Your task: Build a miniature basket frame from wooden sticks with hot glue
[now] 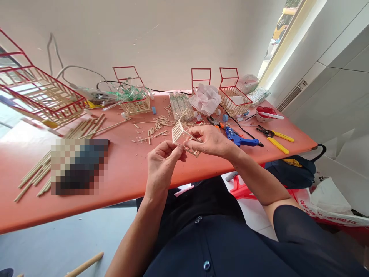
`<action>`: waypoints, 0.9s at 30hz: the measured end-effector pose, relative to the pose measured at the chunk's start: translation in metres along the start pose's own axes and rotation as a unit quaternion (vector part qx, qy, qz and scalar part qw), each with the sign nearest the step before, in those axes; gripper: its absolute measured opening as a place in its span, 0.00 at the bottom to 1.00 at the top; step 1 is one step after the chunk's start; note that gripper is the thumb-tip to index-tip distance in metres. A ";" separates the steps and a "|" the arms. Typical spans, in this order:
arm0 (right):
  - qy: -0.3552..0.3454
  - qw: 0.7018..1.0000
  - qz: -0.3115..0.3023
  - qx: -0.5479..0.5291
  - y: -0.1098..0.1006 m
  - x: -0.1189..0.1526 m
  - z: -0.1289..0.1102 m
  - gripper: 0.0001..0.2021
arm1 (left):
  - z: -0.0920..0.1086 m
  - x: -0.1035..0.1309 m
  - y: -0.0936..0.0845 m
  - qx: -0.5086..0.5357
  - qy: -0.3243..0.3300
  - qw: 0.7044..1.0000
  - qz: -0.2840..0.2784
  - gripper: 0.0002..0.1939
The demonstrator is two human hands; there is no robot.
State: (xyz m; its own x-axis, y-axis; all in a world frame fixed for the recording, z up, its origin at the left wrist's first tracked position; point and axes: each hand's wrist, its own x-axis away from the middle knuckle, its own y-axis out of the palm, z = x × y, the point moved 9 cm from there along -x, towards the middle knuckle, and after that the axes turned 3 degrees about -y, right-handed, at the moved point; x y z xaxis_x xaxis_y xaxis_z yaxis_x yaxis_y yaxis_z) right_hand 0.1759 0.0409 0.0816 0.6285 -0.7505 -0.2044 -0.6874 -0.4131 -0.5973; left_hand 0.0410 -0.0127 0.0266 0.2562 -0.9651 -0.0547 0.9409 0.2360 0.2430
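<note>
A small frame of thin wooden sticks (178,132) is held up between both hands above the front part of the orange table (127,154). My left hand (163,161) pinches its lower near corner, thumb against fingertips. From the right, my right hand (209,141) grips the frame's side, with thumb and fingers closed on it. The fingers cover part of the frame. Behind the hands lie many short cut stick pieces (161,123).
Stick baskets with red rims (235,100) stand along the back, a larger one (43,96) at far left. Long sticks (36,169) lie left. At right are a blue glue gun (240,140), yellow-handled pliers (276,139) and a red bowl (265,115).
</note>
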 end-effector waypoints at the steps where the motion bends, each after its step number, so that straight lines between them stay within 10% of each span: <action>1: 0.003 1.000 -0.003 0.001 0.000 0.000 -0.001 0.13 | -0.001 0.000 0.000 0.006 -0.002 1.000 -0.003 0.12; 19: -0.009 0.999 0.008 -0.044 -0.016 0.004 -0.003 0.34 | -0.001 0.002 -0.003 0.111 -0.009 0.994 -0.011 0.18; 27: 0.000 0.999 0.047 -0.028 -0.025 0.022 0.003 0.25 | -0.004 -0.002 -0.005 0.134 -0.014 0.991 -0.002 0.18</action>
State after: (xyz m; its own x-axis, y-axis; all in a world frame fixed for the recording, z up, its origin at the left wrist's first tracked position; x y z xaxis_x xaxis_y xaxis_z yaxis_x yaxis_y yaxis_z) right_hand 0.2077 0.0364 0.0893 0.5601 -0.7877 -0.2567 -0.7625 -0.3689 -0.5316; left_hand 0.0368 -0.0118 0.0212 0.2431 -0.9695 -0.0305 0.8481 0.1971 0.4918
